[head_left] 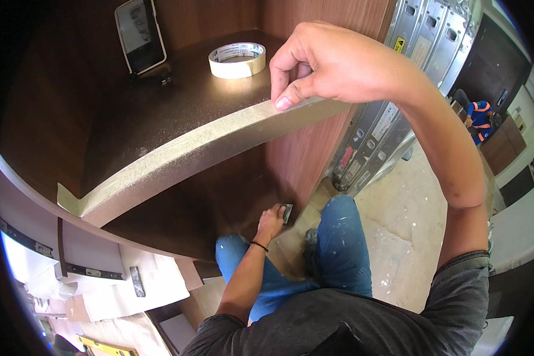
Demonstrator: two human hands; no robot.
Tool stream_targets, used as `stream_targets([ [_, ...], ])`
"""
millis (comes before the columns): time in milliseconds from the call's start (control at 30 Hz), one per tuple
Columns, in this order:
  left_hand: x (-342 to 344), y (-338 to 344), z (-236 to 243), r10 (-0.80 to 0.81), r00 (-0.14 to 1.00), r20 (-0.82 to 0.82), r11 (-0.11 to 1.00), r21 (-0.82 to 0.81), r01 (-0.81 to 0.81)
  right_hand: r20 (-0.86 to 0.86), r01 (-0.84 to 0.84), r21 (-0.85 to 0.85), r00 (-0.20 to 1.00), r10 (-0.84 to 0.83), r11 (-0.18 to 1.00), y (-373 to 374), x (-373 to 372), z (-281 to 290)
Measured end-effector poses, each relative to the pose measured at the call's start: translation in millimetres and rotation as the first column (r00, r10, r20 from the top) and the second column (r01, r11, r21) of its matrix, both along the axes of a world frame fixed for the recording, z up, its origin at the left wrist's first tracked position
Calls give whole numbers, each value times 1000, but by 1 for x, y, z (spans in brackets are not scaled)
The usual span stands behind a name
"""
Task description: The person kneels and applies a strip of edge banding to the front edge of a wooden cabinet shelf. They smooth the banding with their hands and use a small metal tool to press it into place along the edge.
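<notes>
- One dark brown shelf (184, 98) spans the wooden cabinet (332, 12), its top dulled by pale specks near the front.
- A tape roll (238, 70) lies flat on it; a phone (141, 38) stands propped farther back, to the left.
- Silver metal panels (424, 38) stand right of the cabinet, above a paint-flecked floor (391, 267); a co-worker (481, 120) in blue and orange is well off.
- The strip (184, 139) runs along the shelf's front edge, cream and matte, its left end sticking up loose.
- The right hand (329, 62) pinches the strip between thumb and bent fingers.
- Lower down, the left hand (270, 222) grips a small flat tool (287, 213) beside the side panel (299, 157).
</notes>
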State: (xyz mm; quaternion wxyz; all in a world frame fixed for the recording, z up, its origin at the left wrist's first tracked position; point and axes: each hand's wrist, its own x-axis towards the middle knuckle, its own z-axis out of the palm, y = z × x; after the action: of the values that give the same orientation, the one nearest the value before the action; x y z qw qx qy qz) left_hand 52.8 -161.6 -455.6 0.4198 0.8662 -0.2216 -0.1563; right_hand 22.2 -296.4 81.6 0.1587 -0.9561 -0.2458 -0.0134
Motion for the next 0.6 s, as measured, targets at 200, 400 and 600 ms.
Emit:
stream_targets([
  [200, 4, 6, -10, 30, 999, 23, 999, 36, -31, -28, 15, -5, 999, -15, 1000, 6, 2, 3],
  [400, 1, 2, -10, 7, 998, 64, 999, 38, -10, -51, 32, -84, 998, -37, 996, 10, 10, 6],
  [600, -1, -8, -8, -5, 999, 53, 999, 35, 3, -76, -19, -163, 997, 7, 986, 8, 16, 9],
])
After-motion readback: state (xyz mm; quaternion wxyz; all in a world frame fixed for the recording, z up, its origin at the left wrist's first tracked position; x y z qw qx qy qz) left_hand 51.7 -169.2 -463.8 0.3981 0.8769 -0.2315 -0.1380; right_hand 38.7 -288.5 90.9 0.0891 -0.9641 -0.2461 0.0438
